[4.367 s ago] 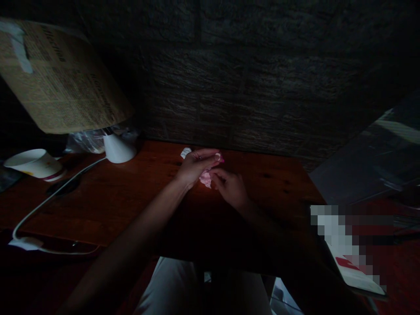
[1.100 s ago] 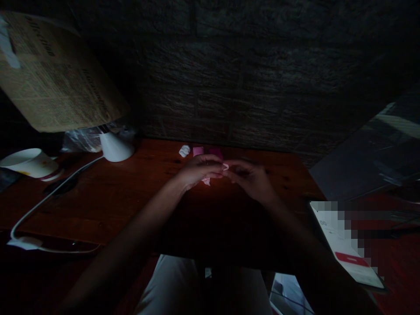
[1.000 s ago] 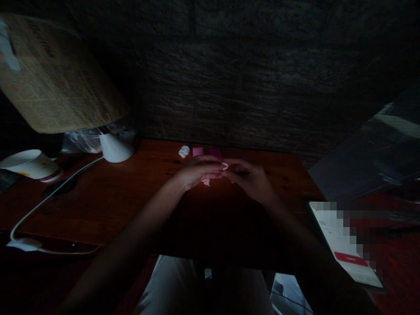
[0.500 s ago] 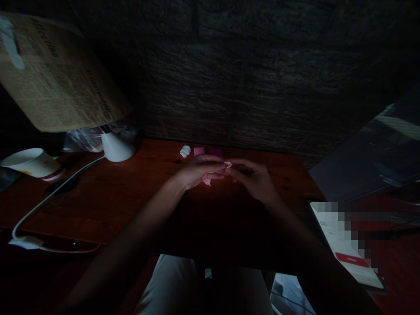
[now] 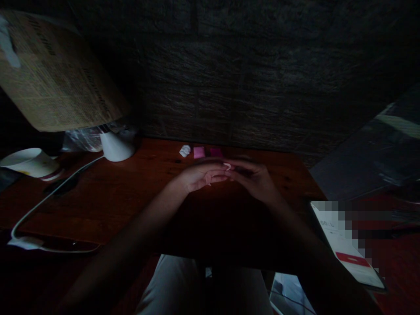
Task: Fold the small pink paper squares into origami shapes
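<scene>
Left hand (image 5: 205,174); small pale curved piece (image 5: 227,166)

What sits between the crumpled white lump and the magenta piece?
A lighter pink, squarish piece lies between the crumpled white lump and the magenta piece, as the head view shows.
</scene>
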A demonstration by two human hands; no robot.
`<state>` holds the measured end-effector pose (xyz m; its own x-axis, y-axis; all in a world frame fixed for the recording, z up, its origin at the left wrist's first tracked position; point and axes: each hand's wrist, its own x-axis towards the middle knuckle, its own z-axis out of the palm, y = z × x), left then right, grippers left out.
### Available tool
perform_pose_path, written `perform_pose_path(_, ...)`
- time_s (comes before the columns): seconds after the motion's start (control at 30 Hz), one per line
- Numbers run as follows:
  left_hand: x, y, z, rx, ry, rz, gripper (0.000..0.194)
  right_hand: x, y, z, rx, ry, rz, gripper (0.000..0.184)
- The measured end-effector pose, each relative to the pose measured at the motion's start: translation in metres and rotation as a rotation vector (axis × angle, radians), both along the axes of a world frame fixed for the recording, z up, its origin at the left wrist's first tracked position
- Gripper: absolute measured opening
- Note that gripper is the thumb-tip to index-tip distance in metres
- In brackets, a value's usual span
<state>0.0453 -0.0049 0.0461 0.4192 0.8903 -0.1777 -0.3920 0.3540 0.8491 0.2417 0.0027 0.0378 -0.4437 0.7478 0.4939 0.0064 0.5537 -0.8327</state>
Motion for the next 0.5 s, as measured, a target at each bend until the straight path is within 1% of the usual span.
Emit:
perform_pose_path(0.13, 0.0018, -0.0009, 0.0000, 0.022, -0.023, 0.011, 0.011, -0.0001, -0.0017, -0.0004, -0.027, 0.021, 0.018, 0.028)
perform_pose_path(0.33, 0.0083, -0.0030, -0.0042, 0.053, -0.024, 0.063, 0.010, 0.0006, -0.0009, -0.0034, 0.002, -0.038, -0.048, 0.025)
perform_pose_path(0.43, 0.0088, -0.0034, -0.0046, 0.043, -0.016, 0.084, 0.011, 0.0004, -0.0004, -0.0044, 0.011, -0.039, -0.054, 0.024)
perform_pose_path(0.5, 0.0073, -0.0031, -0.0042, 0.022, -0.020, 0.074, 0.010, 0.0000, -0.0007, -0.0035, 0.001, -0.042, -0.053, 0.024)
